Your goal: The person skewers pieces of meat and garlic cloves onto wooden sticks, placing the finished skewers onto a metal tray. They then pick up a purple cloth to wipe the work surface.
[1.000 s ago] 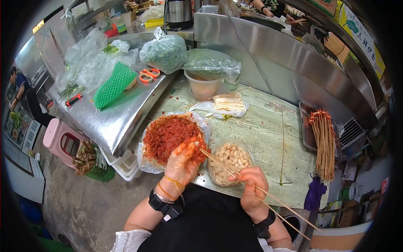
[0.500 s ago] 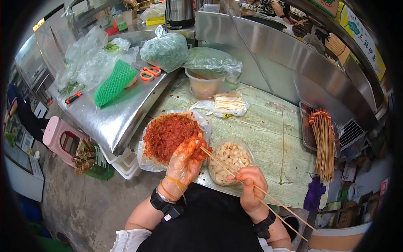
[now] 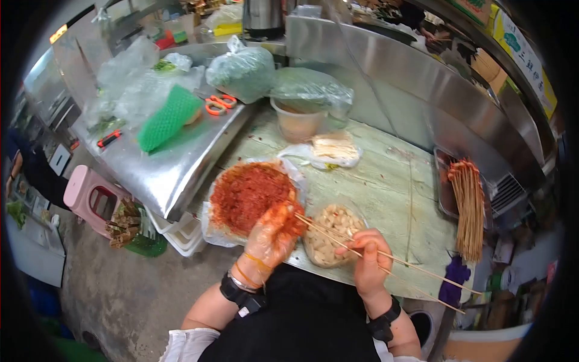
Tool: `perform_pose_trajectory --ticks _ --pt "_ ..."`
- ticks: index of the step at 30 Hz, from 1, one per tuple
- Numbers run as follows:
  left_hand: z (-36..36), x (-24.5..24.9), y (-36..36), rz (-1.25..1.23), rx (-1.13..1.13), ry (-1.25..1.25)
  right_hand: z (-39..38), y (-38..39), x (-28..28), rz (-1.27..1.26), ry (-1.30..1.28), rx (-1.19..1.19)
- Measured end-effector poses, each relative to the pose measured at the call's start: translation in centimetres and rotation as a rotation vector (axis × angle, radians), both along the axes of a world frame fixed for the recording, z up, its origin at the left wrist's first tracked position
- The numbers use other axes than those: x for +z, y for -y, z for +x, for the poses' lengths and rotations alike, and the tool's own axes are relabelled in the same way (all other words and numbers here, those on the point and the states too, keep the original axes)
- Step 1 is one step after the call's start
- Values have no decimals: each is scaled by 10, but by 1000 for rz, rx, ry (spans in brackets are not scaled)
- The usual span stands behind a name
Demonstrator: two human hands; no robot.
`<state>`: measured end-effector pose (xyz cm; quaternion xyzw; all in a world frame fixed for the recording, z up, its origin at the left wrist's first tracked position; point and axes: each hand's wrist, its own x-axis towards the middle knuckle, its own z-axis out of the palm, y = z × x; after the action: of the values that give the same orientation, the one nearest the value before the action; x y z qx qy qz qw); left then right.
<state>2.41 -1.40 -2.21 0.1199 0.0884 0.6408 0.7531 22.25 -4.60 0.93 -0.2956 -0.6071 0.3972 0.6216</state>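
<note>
My left hand (image 3: 266,241), in a clear plastic glove smeared red, is closed around some red sauce-coated food (image 3: 293,223). It hovers over the near edge of a mound of chopped red, sauce-coated food (image 3: 248,194) in a container lined with a plastic bag. Bare and pinched closed, my right hand (image 3: 370,260) grips two thin wooden skewers (image 3: 429,273), whose tips meet the food in my left hand. Below the skewers stands a clear tub with peeled garlic cloves (image 3: 330,228). My left fingers hide exactly what the tips enter.
Many loaded skewers (image 3: 467,208) lean over a tray at right. Behind the bowl are a bundle of pale sticks (image 3: 335,146) and a bag-covered tub (image 3: 298,123). Orange scissors (image 3: 220,104), green foam netting (image 3: 170,119) and bags occupy the steel counter. A person (image 3: 36,169) stands far left.
My right hand and the skewers' rear ends have shifted slightly right and up, with the shafts now lying flatter. My left hand still holds the red food. The view has shifted a little.
</note>
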Motion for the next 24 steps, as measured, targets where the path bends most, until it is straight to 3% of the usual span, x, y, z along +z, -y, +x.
perform_pose_trajectory --ticks 4,6,8,11,13,17,20,24 --pt "-4 -2 -1 -66 38 -116 2 -4 -19 -1 222 -179" --pt "-7 -4 -3 -35 37 -162 4 -8 -21 219 334 -206" --pt "-11 -11 -7 24 8 -84 5 -11 -21 183 272 -153" --pt "-12 7 -4 -15 73 -271 -8 -2 0 30 74 -81" --pt "-11 3 -3 -27 91 -412 -10 1 6 33 99 -65" --pt "-7 11 -5 -125 72 -394 -6 3 16 109 226 -87" --pt "-6 4 -7 3 84 -529 -5 2 23 212 332 -126" --pt "-6 5 -6 6 118 -570 -10 1 32 125 323 -141"
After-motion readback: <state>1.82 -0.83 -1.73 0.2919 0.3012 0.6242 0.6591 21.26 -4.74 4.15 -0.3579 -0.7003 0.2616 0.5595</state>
